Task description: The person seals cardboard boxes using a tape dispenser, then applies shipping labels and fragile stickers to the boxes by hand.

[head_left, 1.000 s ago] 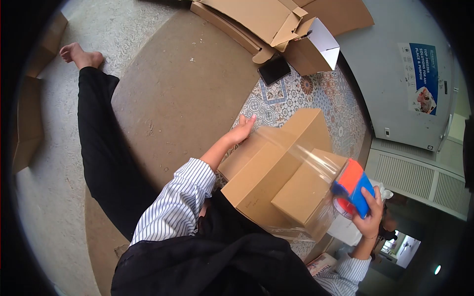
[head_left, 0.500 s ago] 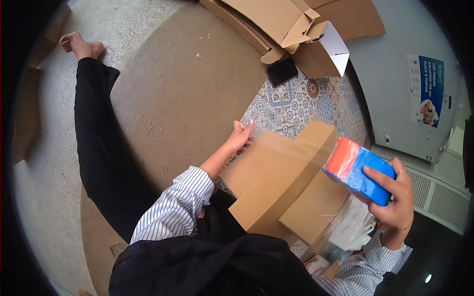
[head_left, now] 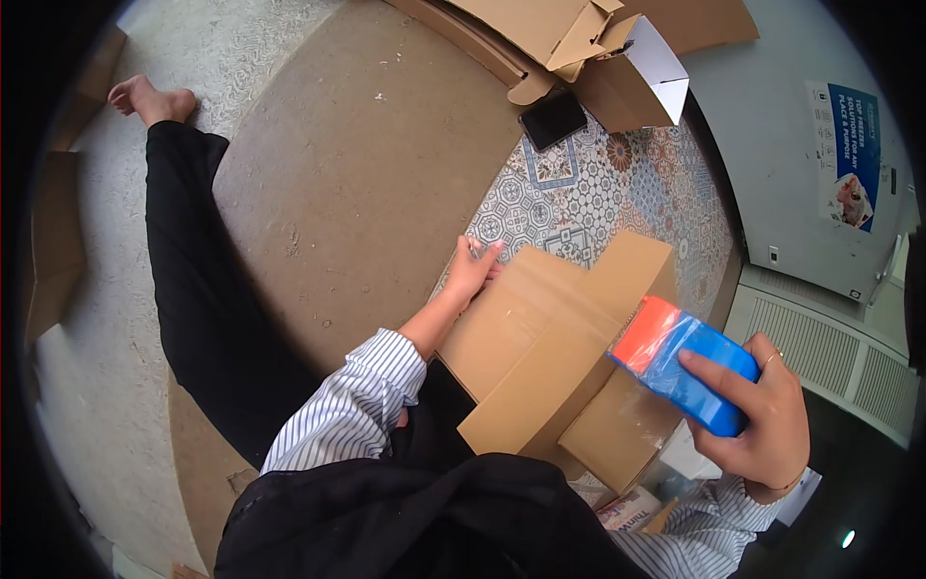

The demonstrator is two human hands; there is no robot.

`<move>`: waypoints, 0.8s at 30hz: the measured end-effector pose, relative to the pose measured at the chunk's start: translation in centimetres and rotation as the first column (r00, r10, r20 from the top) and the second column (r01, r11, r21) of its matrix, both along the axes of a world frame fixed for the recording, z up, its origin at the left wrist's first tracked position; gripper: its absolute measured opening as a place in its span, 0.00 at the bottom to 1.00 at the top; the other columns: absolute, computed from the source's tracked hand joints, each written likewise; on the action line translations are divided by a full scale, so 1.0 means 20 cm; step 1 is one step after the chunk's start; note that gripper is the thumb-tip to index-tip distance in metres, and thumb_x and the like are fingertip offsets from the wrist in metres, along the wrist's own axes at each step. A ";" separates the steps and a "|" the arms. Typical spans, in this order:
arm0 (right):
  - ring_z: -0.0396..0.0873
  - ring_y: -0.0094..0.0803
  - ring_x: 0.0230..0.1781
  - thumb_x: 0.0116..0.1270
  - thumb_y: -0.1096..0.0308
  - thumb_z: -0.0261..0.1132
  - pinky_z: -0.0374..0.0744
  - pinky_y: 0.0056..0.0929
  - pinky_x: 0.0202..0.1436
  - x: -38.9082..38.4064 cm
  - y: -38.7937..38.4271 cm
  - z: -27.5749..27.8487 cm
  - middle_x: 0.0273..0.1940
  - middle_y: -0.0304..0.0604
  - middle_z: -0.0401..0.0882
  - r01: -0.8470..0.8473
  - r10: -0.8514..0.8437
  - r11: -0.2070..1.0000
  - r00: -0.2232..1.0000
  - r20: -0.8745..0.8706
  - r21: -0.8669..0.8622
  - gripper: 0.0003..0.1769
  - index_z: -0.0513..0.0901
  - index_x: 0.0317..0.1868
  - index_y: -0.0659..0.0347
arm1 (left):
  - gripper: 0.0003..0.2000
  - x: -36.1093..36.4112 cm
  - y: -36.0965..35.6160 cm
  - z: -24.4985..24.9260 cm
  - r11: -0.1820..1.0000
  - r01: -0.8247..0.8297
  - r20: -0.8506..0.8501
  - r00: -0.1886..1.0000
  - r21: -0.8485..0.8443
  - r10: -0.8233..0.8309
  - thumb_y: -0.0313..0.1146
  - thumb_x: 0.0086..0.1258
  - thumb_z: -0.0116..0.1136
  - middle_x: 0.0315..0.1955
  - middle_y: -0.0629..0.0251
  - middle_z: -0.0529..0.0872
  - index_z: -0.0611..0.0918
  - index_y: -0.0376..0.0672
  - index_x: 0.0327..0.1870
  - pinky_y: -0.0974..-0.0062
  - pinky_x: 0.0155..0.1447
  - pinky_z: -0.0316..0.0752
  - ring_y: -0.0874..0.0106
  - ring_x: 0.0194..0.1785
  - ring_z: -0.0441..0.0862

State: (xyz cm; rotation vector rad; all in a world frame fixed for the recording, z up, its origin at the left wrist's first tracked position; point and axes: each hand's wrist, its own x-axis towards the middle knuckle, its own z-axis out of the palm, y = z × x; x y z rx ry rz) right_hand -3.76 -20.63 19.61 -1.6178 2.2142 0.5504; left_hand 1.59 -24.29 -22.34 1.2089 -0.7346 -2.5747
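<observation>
My right hand (head_left: 762,410) is wrapped round a blue and orange tape dispenser (head_left: 687,367), its index finger lying along the top. The dispenser's orange end is close over a raised flap of a brown cardboard box (head_left: 492,323). A shiny clear strip of tape (head_left: 545,294) lies across the box top; whether it still runs to the dispenser is hard to make out. My left hand (head_left: 470,270) holds the box at its far left corner, thumb raised, with the other fingertips partly hidden against its side.
Another cardboard box (head_left: 622,434) sits beside the first, near clear plastic packaging. A black phone (head_left: 553,119) lies on the patterned mat (head_left: 569,207). Opened cardboard boxes (head_left: 632,87) are behind it. To the right stands a grey refrigerator (head_left: 791,125); my outstretched leg (head_left: 198,270) is at left.
My right hand has brought the tape dispenser slightly left and down, closer to the box flap. My left hand stays by the box corner, its fingers tucked further against it. The view has shifted a little.
</observation>
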 end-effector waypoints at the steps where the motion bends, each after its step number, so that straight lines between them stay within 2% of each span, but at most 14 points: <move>1: 0.67 0.36 0.19 0.28 0.66 0.67 0.71 0.30 0.23 0.00 0.02 0.00 0.26 0.44 0.61 0.006 -0.006 1.000 1.000 0.001 0.006 0.34 0.80 0.47 0.43 | 0.21 0.00 0.02 -0.01 1.000 0.000 0.002 1.000 -0.004 0.000 0.43 0.60 0.59 0.23 0.60 0.77 0.56 0.46 0.35 0.78 0.25 0.72 0.75 0.24 0.76; 3: 0.67 0.36 0.19 0.29 0.66 0.67 0.71 0.30 0.23 0.00 0.05 0.00 0.26 0.44 0.61 0.016 -0.016 1.000 1.000 0.004 0.011 0.34 0.80 0.47 0.43 | 0.21 -0.01 0.07 -0.03 0.991 -0.116 -0.059 0.991 0.071 0.120 0.41 0.58 0.61 0.23 0.61 0.77 0.59 0.45 0.37 0.79 0.26 0.72 0.77 0.26 0.76; 6: 0.68 0.36 0.20 0.29 0.66 0.67 0.71 0.31 0.23 -0.01 0.10 0.02 0.26 0.44 0.61 0.034 -0.034 0.999 0.999 0.002 0.026 0.33 0.80 0.46 0.43 | 0.23 -0.02 0.09 -0.03 1.000 -0.013 0.037 0.999 -0.001 0.013 0.41 0.56 0.63 0.29 0.58 0.77 0.63 0.44 0.43 0.77 0.28 0.73 0.75 0.30 0.76; 7: 0.68 0.36 0.20 0.29 0.65 0.67 0.71 0.31 0.23 -0.01 0.13 0.02 0.25 0.45 0.61 0.030 -0.030 0.999 1.000 -0.003 0.023 0.33 0.80 0.46 0.43 | 0.23 -0.02 0.10 -0.02 1.000 -0.005 0.039 0.999 -0.004 0.006 0.41 0.56 0.63 0.29 0.58 0.77 0.63 0.44 0.43 0.77 0.28 0.73 0.75 0.30 0.76; 9: 0.68 0.36 0.20 0.29 0.65 0.67 0.71 0.31 0.23 -0.02 0.16 0.04 0.25 0.45 0.61 0.031 -0.031 0.999 0.999 -0.007 0.015 0.33 0.80 0.46 0.44 | 0.25 -0.04 0.13 0.00 0.997 -0.029 0.112 0.993 -0.075 0.037 0.41 0.54 0.65 0.35 0.54 0.75 0.64 0.45 0.48 0.74 0.31 0.74 0.72 0.33 0.76; 12: 0.68 0.37 0.20 0.28 0.66 0.67 0.71 0.31 0.23 -0.02 0.21 0.08 0.26 0.45 0.61 0.065 -0.064 0.998 0.998 -0.017 0.014 0.33 0.80 0.46 0.45 | 0.26 -0.03 0.12 0.04 1.000 0.023 0.150 0.988 -0.007 -0.021 0.41 0.54 0.65 0.40 0.51 0.74 0.64 0.46 0.49 0.72 0.33 0.75 0.70 0.36 0.75; 15: 0.68 0.36 0.21 0.28 0.67 0.66 0.71 0.30 0.24 -0.05 0.27 0.14 0.26 0.44 0.62 0.076 -0.075 0.997 0.997 0.016 -0.032 0.32 0.81 0.44 0.47 | 0.26 -0.04 0.12 0.02 0.994 0.103 0.223 0.971 -0.049 -0.089 0.42 0.54 0.65 0.39 0.53 0.74 0.64 0.46 0.49 0.72 0.33 0.75 0.70 0.36 0.75; 19: 0.68 0.37 0.22 0.27 0.68 0.66 0.70 0.29 0.26 -0.05 0.34 0.17 0.27 0.44 0.62 0.113 -0.112 0.990 0.994 0.009 -0.082 0.32 0.81 0.44 0.48 | 0.25 -0.06 0.15 -0.09 0.981 0.122 0.246 0.966 -0.150 -0.082 0.43 0.55 0.64 0.40 0.54 0.74 0.65 0.46 0.48 0.72 0.34 0.74 0.70 0.35 0.75; 21: 0.67 0.37 0.24 0.27 0.68 0.67 0.70 0.29 0.28 -0.05 0.37 0.17 0.27 0.44 0.61 0.129 -0.128 0.991 0.992 0.012 -0.045 0.33 0.81 0.45 0.49 | 0.18 -0.07 0.21 -0.17 0.967 0.111 0.264 0.963 -0.230 -0.047 0.42 0.55 0.63 0.37 0.57 0.76 0.71 0.43 0.39 0.72 0.33 0.73 0.72 0.34 0.74; 22: 0.67 0.37 0.24 0.27 0.68 0.67 0.70 0.29 0.28 -0.05 0.39 0.18 0.27 0.44 0.61 0.129 -0.128 0.991 0.992 0.014 -0.045 0.33 0.81 0.45 0.49 | 0.18 -0.06 0.19 -0.16 0.967 0.111 0.266 0.963 -0.229 -0.047 0.42 0.55 0.63 0.37 0.57 0.76 0.71 0.43 0.39 0.72 0.33 0.73 0.72 0.34 0.74; 24: 0.67 0.37 0.25 0.28 0.69 0.67 0.70 0.29 0.29 -0.06 0.41 0.19 0.28 0.45 0.62 0.187 -0.182 0.980 0.980 0.083 -0.065 0.33 0.80 0.45 0.49 | 0.13 -0.04 0.15 -0.15 0.947 0.310 0.151 0.935 0.090 -0.320 0.41 0.57 0.61 0.27 0.62 0.79 0.74 0.42 0.28 0.73 0.30 0.71 0.76 0.28 0.73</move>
